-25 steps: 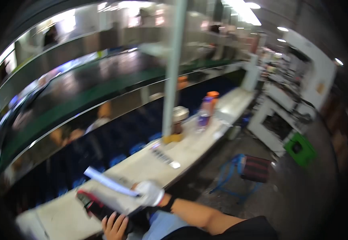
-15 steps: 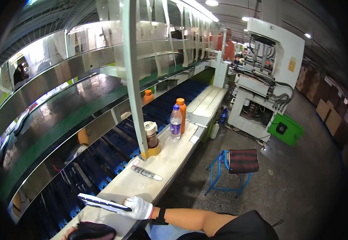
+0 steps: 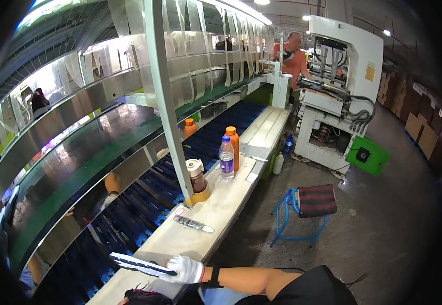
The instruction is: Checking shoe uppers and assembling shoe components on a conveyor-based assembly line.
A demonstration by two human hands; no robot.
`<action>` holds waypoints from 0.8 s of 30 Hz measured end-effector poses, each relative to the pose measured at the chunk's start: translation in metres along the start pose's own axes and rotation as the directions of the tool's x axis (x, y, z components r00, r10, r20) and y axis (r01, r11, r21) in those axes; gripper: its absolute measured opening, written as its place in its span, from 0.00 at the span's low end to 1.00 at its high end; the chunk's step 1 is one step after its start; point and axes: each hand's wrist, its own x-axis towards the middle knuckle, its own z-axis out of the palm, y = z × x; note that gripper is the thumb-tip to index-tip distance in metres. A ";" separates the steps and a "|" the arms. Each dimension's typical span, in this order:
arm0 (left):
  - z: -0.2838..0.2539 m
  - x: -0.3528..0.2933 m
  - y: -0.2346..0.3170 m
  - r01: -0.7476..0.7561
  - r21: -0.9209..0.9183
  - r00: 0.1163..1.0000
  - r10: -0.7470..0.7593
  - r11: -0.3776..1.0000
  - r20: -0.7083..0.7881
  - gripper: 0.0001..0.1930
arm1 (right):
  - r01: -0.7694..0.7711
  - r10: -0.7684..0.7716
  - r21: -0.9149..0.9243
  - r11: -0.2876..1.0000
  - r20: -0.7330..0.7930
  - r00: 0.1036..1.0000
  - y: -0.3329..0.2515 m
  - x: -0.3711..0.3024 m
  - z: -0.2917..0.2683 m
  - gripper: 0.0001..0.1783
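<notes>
My right hand [image 3: 186,270], in a white knit glove, grips a shoe sole [image 3: 142,264] by one end. The sole is white with dark blue parts and is held on edge above the pale bench ledge [image 3: 152,247]. At the bottom edge of the picture is a black shoe upper [image 3: 147,297] with pink laces or trim. Only a sliver of my left hand [image 3: 124,301] shows beside the upper, which it holds; most of its fingers are cut off by the frame.
On the ledge are a patterned strip [image 3: 194,223], a tape roll [image 3: 200,195] under a lidded cup [image 3: 196,175], a water bottle [image 3: 226,162] and an orange bottle [image 3: 235,147]. Dark conveyor rollers [image 3: 129,223] run alongside. A stool [image 3: 316,199] stands right. Another person [image 3: 296,58] works by a white machine [image 3: 322,109].
The view has shifted, and the shoe upper now sits lower and farther right, with laces showing. My right hand keeps hold of the sole. The far person has come into fuller view.
</notes>
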 end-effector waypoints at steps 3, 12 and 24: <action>0.016 0.006 0.003 0.067 -0.181 0.998 -0.068 0.981 0.002 0.35 | -0.005 0.010 -0.069 0.998 0.071 0.997 -0.002 0.001 -0.005 0.20; 0.033 0.019 0.040 0.200 -0.554 0.908 0.059 0.808 0.415 0.36 | 0.024 -0.019 -0.062 0.998 0.083 0.996 0.003 -0.003 0.003 0.19; 0.036 0.028 0.075 0.134 -0.331 0.837 0.072 0.934 0.543 0.38 | 0.048 -0.034 -0.118 0.992 0.114 0.993 0.011 -0.009 0.001 0.24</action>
